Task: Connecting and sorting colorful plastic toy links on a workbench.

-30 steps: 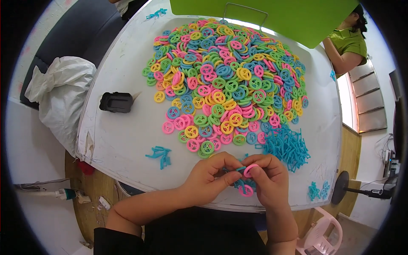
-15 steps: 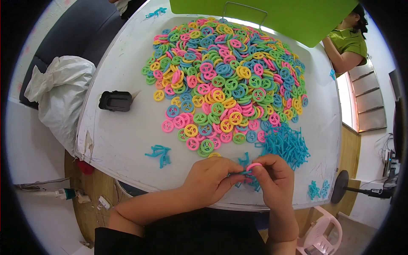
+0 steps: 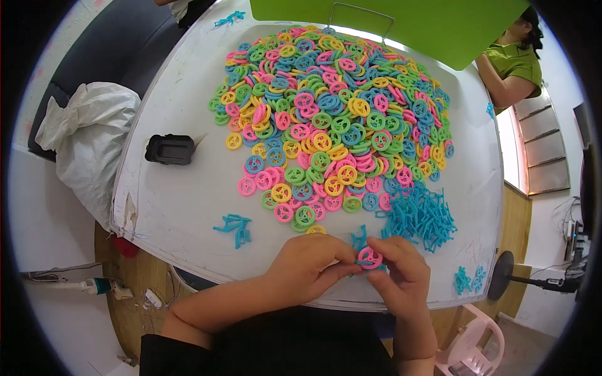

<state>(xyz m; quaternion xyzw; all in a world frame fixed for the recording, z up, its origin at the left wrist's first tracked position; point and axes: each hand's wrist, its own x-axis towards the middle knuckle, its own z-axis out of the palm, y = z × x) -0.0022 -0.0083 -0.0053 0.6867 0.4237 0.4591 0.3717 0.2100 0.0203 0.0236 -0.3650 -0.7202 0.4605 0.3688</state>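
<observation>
Near the table's front edge my two hands meet over a pink toy wheel (image 3: 370,257). My right hand (image 3: 403,274) pinches the wheel's right side between thumb and fingers. Closed around a small teal plastic fork piece (image 3: 360,262), my left hand (image 3: 309,264) holds it against the wheel's left side; most of that piece is hidden by the fingers. Just beyond my hands lie a few loose teal pieces (image 3: 359,237), partly covered. A tangled pile of teal fork pieces (image 3: 421,219) sits beyond my right hand.
A big heap of pink, yellow, green and blue wheels (image 3: 335,122) covers the middle of the white table (image 3: 188,207). Small teal groups (image 3: 234,229) lie apart. A black tray (image 3: 171,150) is at left, a green board (image 3: 401,25) at the back, another person (image 3: 515,69) at far right.
The pink wheel has turned from edge-on to face-up view and sits slightly lower. My right fingers have shifted to its right side.
</observation>
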